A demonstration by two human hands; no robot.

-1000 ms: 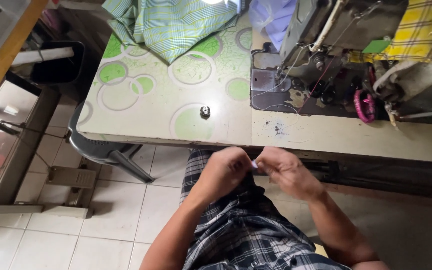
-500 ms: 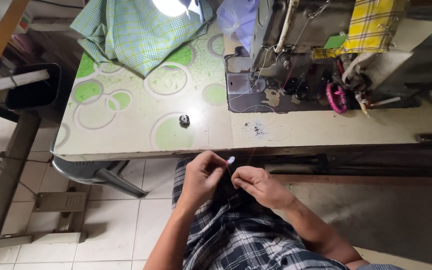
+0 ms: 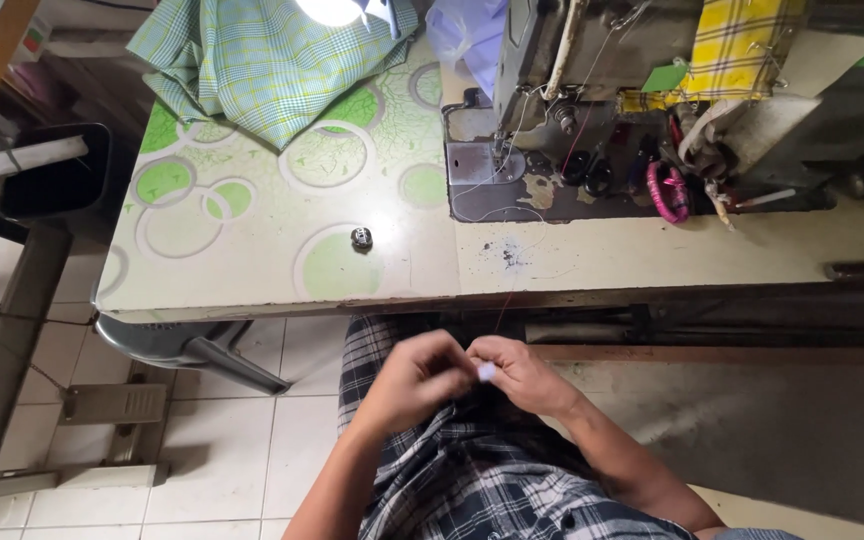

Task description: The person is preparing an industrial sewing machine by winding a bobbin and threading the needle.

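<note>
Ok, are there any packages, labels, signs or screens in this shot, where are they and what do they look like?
Green tag: small flat green card on the sewing machine, beside the yellow plaid cloth.
Clear plastic bag: crumpled, bluish-white, on the table left of the machine.
No signs or screens in view.

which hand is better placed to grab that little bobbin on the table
Left, probably. The bobbin lies up and left of both hands, nearer the left hand; the right hand would have to cross over.
</note>
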